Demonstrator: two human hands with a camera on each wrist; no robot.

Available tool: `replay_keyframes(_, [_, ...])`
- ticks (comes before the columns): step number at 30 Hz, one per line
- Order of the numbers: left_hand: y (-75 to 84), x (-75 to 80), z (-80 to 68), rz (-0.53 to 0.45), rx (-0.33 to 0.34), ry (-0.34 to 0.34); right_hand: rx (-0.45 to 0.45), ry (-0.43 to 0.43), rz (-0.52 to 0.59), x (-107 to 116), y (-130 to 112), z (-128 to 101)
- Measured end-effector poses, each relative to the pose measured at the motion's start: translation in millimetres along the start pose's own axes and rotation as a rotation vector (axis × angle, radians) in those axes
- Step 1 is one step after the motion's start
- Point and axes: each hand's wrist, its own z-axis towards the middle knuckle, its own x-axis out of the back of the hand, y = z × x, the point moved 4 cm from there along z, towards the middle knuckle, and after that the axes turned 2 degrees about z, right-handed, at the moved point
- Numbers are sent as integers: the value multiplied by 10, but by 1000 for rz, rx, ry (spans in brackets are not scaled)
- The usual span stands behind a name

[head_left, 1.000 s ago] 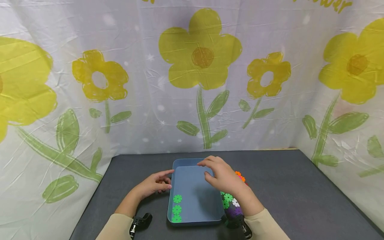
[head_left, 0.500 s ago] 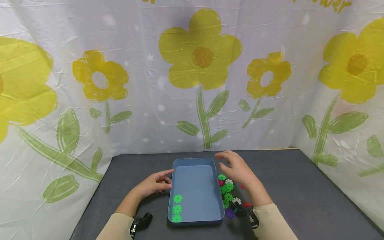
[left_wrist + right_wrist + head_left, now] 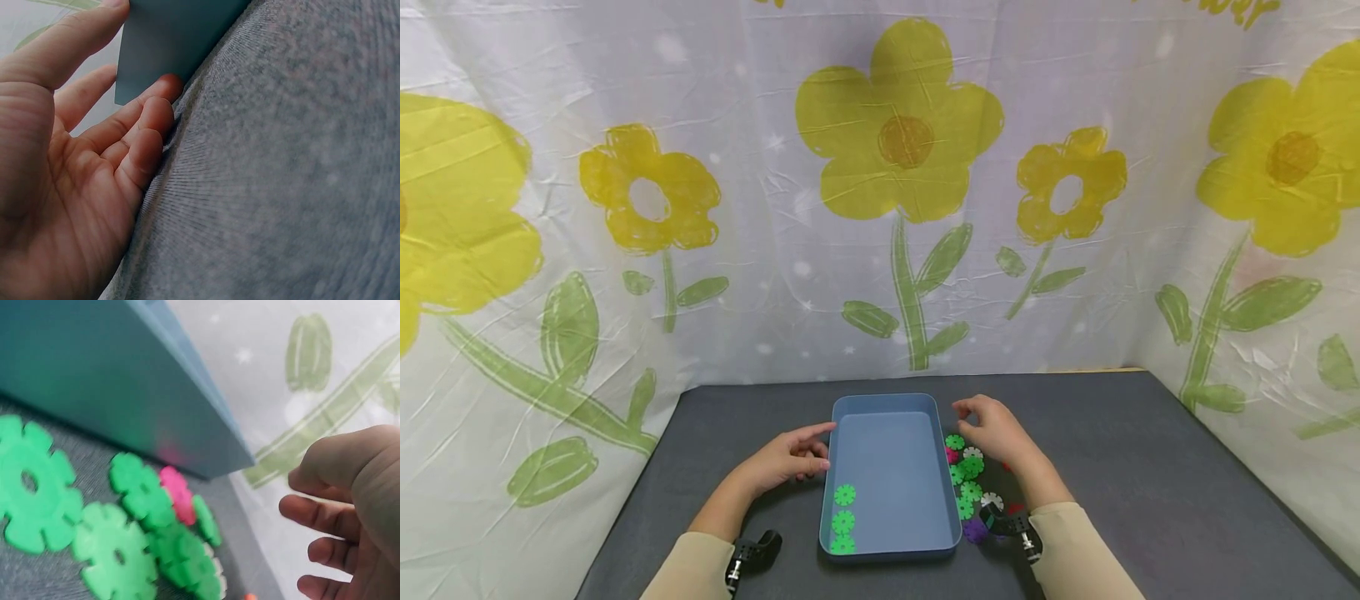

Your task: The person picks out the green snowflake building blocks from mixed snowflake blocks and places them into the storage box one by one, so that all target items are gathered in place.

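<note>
A blue rectangular tray (image 3: pixel 887 467) lies on the dark table, with three green snowflake discs (image 3: pixel 843 522) lined up along its left side near the front. My left hand (image 3: pixel 790 458) is at the tray's left wall, index fingertip and thumb right at it, the other fingers loosely bent; the left wrist view shows the palm (image 3: pixel 69 206) holding nothing. To the right of the tray, my right hand (image 3: pixel 992 427) is above the far end of a loose pile of snowflake discs (image 3: pixel 972 490). Its fingers (image 3: pixel 319 512) are slightly bent, with nothing between them.
The pile beside the tray's right wall mixes green, white (image 3: pixel 992 500), pink (image 3: pixel 952 456) and purple (image 3: pixel 975 530) discs, partly hidden by the right forearm. A cloth backdrop with printed flowers (image 3: pixel 906 142) rises behind the grey-black table (image 3: pixel 1150 483).
My right hand has moved from over the tray out to the right, then lowered toward the disc pile. My left hand and the discs in the tray stay in place.
</note>
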Motion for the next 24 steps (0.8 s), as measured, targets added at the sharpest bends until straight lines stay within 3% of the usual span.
replay_keyframes(12, [-33, -5, 21, 7, 6, 3, -47, -88, -142, -153, 213, 18])
replay_keyframes(24, [-43, -1, 22, -12, 8, 1, -66, -39, -181, -213, 264, 30])
